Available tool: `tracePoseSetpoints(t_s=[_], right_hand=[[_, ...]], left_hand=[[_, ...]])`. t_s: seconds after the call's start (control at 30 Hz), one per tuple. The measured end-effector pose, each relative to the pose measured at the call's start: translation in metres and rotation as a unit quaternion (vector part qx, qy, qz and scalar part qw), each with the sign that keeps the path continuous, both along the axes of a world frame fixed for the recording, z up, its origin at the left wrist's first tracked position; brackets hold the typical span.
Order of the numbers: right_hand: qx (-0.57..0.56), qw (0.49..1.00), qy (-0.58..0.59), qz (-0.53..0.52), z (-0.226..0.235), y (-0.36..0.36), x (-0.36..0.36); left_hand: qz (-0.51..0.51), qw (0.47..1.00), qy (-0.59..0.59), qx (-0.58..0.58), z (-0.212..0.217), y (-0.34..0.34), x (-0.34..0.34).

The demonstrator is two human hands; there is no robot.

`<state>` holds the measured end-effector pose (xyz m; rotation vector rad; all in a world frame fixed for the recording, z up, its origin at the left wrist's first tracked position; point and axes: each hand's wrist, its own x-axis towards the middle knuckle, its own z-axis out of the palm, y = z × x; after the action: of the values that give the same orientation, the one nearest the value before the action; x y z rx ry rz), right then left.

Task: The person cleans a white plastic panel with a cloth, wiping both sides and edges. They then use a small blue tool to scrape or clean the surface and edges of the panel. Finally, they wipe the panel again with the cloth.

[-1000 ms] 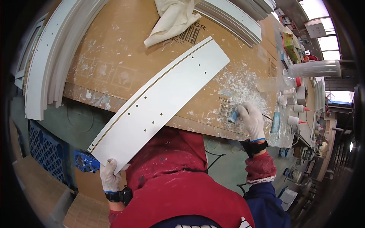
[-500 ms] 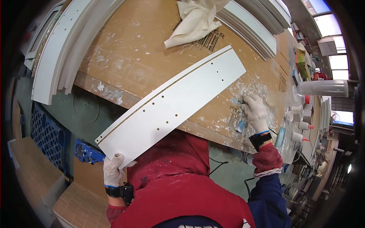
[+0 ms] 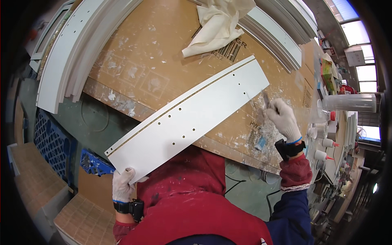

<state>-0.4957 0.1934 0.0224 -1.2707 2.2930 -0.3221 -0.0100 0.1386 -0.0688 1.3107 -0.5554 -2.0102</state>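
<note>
Two gloved hands work the white panel (image 3: 192, 118): the left hand (image 3: 123, 184) grips its near corner, while the right hand (image 3: 282, 118), now lifted from the blue tube (image 3: 261, 143), pinches a thin tool beside the panel's far end.

desk (image 3: 134, 65): brown board top, flecked with white, worn near edge
windows (image 3: 359, 45): bright daylight, far right
floor (image 3: 28, 179): tan boards, near left
crate (image 3: 51, 141): blue plastic, left below desk
</note>
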Motion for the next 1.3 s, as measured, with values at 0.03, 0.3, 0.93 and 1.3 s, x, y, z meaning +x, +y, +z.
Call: tracePoseSetpoints(t_s=[0.03,0.3,0.93,1.3], right_hand=[[-0.015,1.000,-0.021,0.002,0.011,-0.018,0.015],[-0.133,0.917,-0.027,0.374,-0.061,-0.104,0.132],[0.052,0.963,0.259,-0.047,-0.042,-0.136,-0.089],[-0.010,0.969,0.248,0.017,-0.056,-0.142,-0.055]], left_hand=[[0.012,1.000,0.005,0.004,-0.001,0.001,0.001],[-0.036,0.998,-0.053,0.025,-0.005,-0.005,0.010],[-0.035,0.997,-0.056,0.033,-0.015,-0.001,0.021],[-0.080,0.995,0.007,0.052,-0.010,-0.013,0.001]])
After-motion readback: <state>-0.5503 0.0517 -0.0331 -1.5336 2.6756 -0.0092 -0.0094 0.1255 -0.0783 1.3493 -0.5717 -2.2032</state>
